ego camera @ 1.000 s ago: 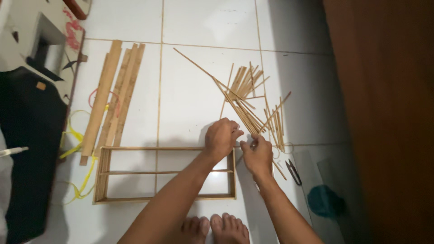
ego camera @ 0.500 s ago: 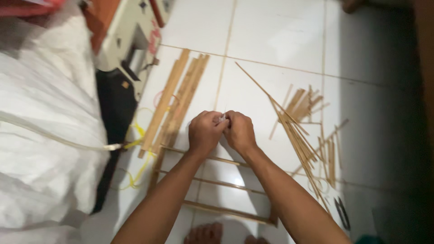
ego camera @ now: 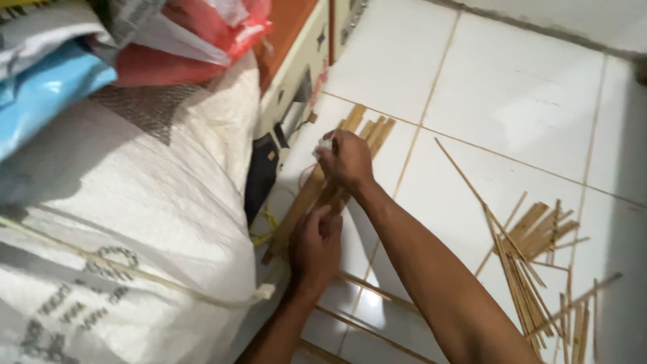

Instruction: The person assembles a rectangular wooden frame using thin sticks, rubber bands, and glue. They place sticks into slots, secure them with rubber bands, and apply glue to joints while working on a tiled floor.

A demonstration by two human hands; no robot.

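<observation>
My right hand point(ego camera: 347, 160) is raised over the far end of a bundle of flat wooden slats point(ego camera: 369, 128) and pinches a small white thing point(ego camera: 325, 143) between its fingertips. My left hand point(ego camera: 315, 246) is nearer to me, fingers curled, resting over the near end of the same slats. What it grips is hidden by the fingers. Thin bars of a wooden frame point(ego camera: 367, 290) lie on the white tiled floor point(ego camera: 512, 101) just below my hands.
A big white woven sack point(ego camera: 121, 236) fills the left, with red point(ego camera: 195, 47) and blue point(ego camera: 47, 87) bags on top. A cream machine point(ego camera: 303, 87) stands behind the slats. Yellow string point(ego camera: 266, 232) lies by the sack. Several loose thin sticks point(ego camera: 532, 256) lie at the right.
The view has swung left toward the sack. My hands, together over the frame before, have parted: the right went up and away with the white thing, the left stayed low.
</observation>
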